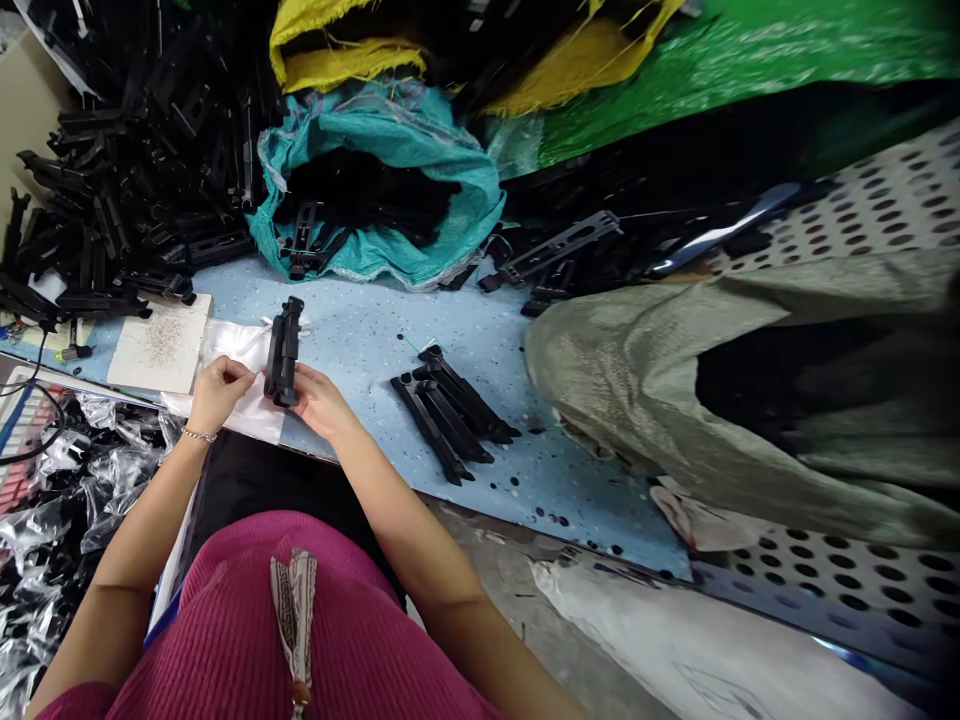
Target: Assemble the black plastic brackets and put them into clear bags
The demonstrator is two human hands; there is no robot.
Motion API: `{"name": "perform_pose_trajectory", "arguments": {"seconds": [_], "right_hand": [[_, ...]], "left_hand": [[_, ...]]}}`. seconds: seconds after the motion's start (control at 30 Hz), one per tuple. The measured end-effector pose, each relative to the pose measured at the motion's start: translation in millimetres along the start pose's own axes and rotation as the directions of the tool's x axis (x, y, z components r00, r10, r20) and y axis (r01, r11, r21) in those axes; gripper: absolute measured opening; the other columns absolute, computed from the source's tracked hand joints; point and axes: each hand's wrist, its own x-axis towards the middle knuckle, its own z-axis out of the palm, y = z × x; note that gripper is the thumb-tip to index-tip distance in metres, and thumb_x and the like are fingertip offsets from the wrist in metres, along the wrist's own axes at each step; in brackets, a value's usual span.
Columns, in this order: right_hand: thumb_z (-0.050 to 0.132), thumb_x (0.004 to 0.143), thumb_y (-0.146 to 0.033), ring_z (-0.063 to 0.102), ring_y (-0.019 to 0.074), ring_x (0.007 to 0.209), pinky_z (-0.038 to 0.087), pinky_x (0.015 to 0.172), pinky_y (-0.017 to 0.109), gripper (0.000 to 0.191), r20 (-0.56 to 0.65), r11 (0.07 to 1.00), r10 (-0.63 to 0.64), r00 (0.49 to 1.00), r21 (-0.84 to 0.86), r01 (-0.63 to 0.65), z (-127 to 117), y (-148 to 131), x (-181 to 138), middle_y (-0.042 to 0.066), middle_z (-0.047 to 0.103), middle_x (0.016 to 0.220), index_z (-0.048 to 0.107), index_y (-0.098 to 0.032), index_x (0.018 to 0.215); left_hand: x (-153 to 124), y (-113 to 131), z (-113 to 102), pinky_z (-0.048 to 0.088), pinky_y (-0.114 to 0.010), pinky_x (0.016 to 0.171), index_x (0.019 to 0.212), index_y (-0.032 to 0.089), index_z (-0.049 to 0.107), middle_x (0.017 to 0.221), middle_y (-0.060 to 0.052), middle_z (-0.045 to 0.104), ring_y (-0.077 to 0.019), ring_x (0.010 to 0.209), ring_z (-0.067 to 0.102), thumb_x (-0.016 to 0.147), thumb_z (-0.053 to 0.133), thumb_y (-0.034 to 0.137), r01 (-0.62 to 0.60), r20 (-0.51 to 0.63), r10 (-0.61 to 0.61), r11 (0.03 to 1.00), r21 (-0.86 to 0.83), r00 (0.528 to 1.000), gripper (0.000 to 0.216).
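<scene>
My right hand (316, 400) grips the near end of a black plastic bracket part (285, 350) that stands on the blue table (360, 340). My left hand (217, 390) pinches the edge of a clear plastic bag (232, 345) lying just left of that part. Fingers of both hands are curled closed. A small stack of similar black parts (450, 410) lies to the right of my right hand.
A big heap of black parts (127, 190) fills the far left. A teal sack (375, 180) of parts sits behind, a grey-green sack (675, 380) on the right. A white pad with small screws (161, 345) lies at left, crumpled clear bags (67, 480) below it.
</scene>
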Motion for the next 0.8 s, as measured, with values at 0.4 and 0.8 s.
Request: {"name": "perform_pose_trajectory", "arguments": {"seconds": [0.4,0.8], "right_hand": [[0.060,0.092,-0.046,0.032,0.0059,0.043,0.030,0.037,0.017,0.038,0.405,0.888,0.320,0.856,0.187,-0.420,-24.3,30.2,-42.6,-0.005,0.052,0.061,0.066,-0.012,0.108],[0.071,0.084,-0.039,0.044,0.0086,0.050,0.035,0.047,0.020,0.021,-0.022,0.983,0.019,1.000,-0.184,-0.023,4.1,32.7,-38.9,-0.004,0.054,0.060,0.063,-0.020,0.080]], "left_hand": [[8.7,1.8,-26.5,0.057,-0.039,0.097,0.138,0.018,0.057,0.143,-0.015,0.056,-0.0218,0.113,0.065,0.084,0.047,0.004,-0.381,0.186,0.337,0.872,0.309,0.923,0.057],[-79.0,40.8,-7.2,0.050,-0.042,0.113,0.158,0.028,0.028,0.148,-0.014,0.051,-0.0237,0.138,0.051,0.097,0.046,0.012,-0.656,0.452,0.542,0.741,0.140,0.708,0.066]]}}
